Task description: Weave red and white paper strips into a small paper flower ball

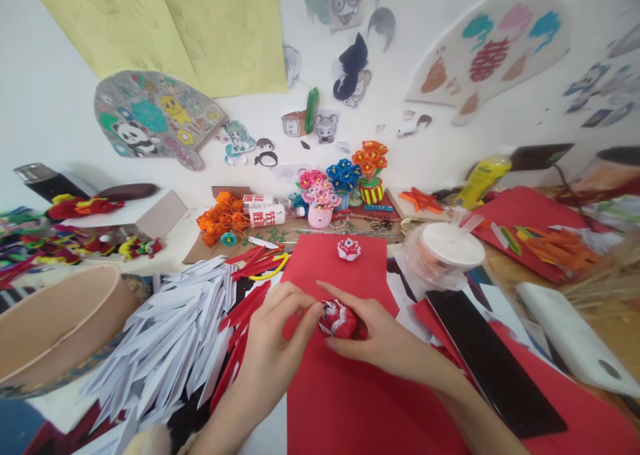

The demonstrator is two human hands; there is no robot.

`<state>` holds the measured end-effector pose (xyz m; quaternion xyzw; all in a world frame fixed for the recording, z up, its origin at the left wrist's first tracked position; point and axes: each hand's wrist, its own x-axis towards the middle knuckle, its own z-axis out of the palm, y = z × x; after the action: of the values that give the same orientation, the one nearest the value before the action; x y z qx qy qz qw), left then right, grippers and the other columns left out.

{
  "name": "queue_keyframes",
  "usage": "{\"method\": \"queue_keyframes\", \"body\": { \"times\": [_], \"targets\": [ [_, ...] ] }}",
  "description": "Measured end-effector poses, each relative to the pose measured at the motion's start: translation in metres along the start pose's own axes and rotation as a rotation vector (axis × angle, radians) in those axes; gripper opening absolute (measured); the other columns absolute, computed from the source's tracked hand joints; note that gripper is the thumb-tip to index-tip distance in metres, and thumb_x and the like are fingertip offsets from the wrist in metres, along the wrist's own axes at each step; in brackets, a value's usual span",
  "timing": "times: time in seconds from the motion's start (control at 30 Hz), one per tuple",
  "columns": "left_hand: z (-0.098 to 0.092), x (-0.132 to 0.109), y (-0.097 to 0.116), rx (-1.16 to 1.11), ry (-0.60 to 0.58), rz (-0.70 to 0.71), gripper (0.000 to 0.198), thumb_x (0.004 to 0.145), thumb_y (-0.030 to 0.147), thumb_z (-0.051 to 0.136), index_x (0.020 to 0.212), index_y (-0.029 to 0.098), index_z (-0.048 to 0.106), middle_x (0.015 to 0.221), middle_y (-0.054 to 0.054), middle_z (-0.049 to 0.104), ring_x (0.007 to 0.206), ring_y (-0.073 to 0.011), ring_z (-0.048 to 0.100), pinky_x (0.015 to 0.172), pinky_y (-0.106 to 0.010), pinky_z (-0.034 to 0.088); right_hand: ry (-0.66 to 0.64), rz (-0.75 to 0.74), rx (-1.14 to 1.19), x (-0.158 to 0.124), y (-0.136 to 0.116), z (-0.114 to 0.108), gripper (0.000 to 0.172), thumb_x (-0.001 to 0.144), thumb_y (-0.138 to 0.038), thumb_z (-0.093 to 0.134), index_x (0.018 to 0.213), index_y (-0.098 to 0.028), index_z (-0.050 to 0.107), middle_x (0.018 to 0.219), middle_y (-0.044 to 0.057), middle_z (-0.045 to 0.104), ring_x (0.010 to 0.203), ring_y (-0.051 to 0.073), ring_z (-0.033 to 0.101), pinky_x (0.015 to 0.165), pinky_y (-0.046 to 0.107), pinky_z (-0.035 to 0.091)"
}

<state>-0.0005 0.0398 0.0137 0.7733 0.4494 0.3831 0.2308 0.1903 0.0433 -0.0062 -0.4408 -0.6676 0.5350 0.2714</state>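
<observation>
Between my two hands, above a red paper sheet (pixel 330 401), is a small round ornament of folded red and white paper (pixel 334 318). My right hand (pixel 377 328) curves around its right side, index finger over the top and thumb along the near edge. My left hand (pixel 285 321) has thumb and forefinger pinched at the ornament's left edge; any small strip between those fingertips is too small to make out. A second red and white folded-paper piece (pixel 349 249) rests farther back on the sheet.
Left of the sheet lie a heap of folded white paper strips (pixel 175 328), red strips (pixel 245 321) and a beige round container (pixel 65 315). To the right are a black phone-like slab (pixel 500 361), a lidded cup (pixel 450 248) and a white device (pixel 575 335). Flower pots (pixel 320 215) stand behind.
</observation>
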Motion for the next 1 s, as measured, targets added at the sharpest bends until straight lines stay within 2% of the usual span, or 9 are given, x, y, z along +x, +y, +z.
{"method": "queue_keyframes", "body": {
  "times": [0.13, 0.27, 0.4, 0.6, 0.67, 0.77, 0.83, 0.9, 1.0],
  "targets": [
    [-0.006, 0.002, -0.001, 0.043, -0.001, 0.045, 0.01, 0.09, 0.015, 0.06, 0.082, 0.02, 0.061, 0.079, 0.001, 0.059, 0.075, -0.014, 0.054, 0.07, -0.027, 0.042, 0.015, -0.006, -0.013, -0.001, 0.0, -0.001, 0.075, 0.081, -0.045, 0.071, 0.147, -0.028, 0.041, 0.118, 0.009, 0.064, 0.108, 0.03, 0.057, 0.093, 0.042, 0.046],
    [-0.005, 0.0, -0.003, 0.091, -0.045, 0.093, 0.012, 0.085, 0.009, 0.063, 0.086, 0.021, 0.061, 0.084, 0.002, 0.062, 0.08, -0.0145, 0.056, 0.075, -0.029, 0.039, 0.005, 0.032, -0.007, 0.0, -0.002, 0.0, 0.074, 0.082, -0.044, 0.07, 0.147, -0.029, 0.04, 0.106, 0.006, 0.068, 0.092, 0.025, 0.061, 0.088, 0.041, 0.049],
    [-0.003, -0.002, -0.004, 0.156, -0.031, 0.118, 0.013, 0.086, 0.009, 0.063, 0.088, 0.022, 0.061, 0.085, 0.003, 0.063, 0.081, -0.0153, 0.057, 0.076, -0.031, 0.036, -0.012, 0.018, -0.013, 0.0, -0.004, 0.001, 0.073, 0.083, -0.043, 0.07, 0.147, -0.029, 0.039, 0.105, 0.005, 0.068, 0.082, 0.021, 0.061, 0.082, 0.037, 0.05],
    [-0.003, -0.003, -0.004, 0.19, -0.067, 0.128, 0.018, 0.085, 0.006, 0.061, 0.089, 0.023, 0.059, 0.087, 0.004, 0.063, 0.083, -0.0155, 0.056, 0.079, -0.032, 0.033, 0.012, 0.02, -0.067, -0.001, -0.003, 0.002, 0.073, 0.081, -0.044, 0.071, 0.146, -0.027, 0.042, 0.111, 0.007, 0.066, 0.099, 0.025, 0.059, 0.091, 0.038, 0.046],
    [-0.001, -0.003, -0.004, 0.213, -0.063, 0.139, 0.018, 0.085, 0.005, 0.06, 0.087, 0.023, 0.058, 0.086, 0.004, 0.063, 0.08, -0.0156, 0.056, 0.077, -0.032, 0.032, 0.01, 0.015, -0.056, 0.0, -0.002, 0.003, 0.072, 0.081, -0.041, 0.071, 0.146, -0.027, 0.042, 0.106, 0.005, 0.066, 0.094, 0.023, 0.059, 0.086, 0.036, 0.048],
    [0.003, -0.004, -0.003, 0.302, -0.009, 0.194, 0.014, 0.085, 0.007, 0.057, 0.083, 0.021, 0.058, 0.08, 0.002, 0.063, 0.072, -0.0164, 0.052, 0.069, -0.032, 0.031, -0.01, 0.005, -0.006, 0.001, -0.001, 0.005, 0.069, 0.083, -0.033, 0.069, 0.146, -0.028, 0.041, 0.085, 0.0, 0.064, 0.073, 0.017, 0.058, 0.07, 0.029, 0.049],
    [0.006, -0.005, -0.002, 0.352, 0.024, 0.229, 0.012, 0.086, 0.009, 0.057, 0.083, 0.02, 0.059, 0.079, 0.001, 0.064, 0.069, -0.0169, 0.051, 0.065, -0.032, 0.029, -0.014, -0.001, 0.006, 0.002, 0.0, 0.005, 0.068, 0.084, -0.03, 0.068, 0.146, -0.028, 0.041, 0.08, -0.002, 0.063, 0.07, 0.016, 0.057, 0.067, 0.028, 0.049],
    [0.006, -0.004, -0.001, 0.31, 0.011, 0.214, 0.011, 0.086, 0.01, 0.058, 0.082, 0.02, 0.061, 0.079, 0.001, 0.064, 0.07, -0.0167, 0.052, 0.066, -0.031, 0.031, -0.002, -0.002, -0.013, 0.001, 0.0, 0.004, 0.069, 0.082, -0.032, 0.07, 0.145, -0.028, 0.042, 0.09, 0.001, 0.067, 0.08, 0.019, 0.061, 0.074, 0.031, 0.05],
    [0.002, -0.001, -0.002, 0.098, -0.058, 0.073, 0.011, 0.086, 0.011, 0.06, 0.08, 0.02, 0.062, 0.08, 0.001, 0.064, 0.076, -0.0158, 0.056, 0.071, -0.029, 0.039, 0.011, 0.01, -0.037, 0.0, 0.0, 0.001, 0.071, 0.081, -0.038, 0.071, 0.145, -0.028, 0.042, 0.116, 0.007, 0.067, 0.103, 0.026, 0.06, 0.089, 0.037, 0.048]
  ]
}}
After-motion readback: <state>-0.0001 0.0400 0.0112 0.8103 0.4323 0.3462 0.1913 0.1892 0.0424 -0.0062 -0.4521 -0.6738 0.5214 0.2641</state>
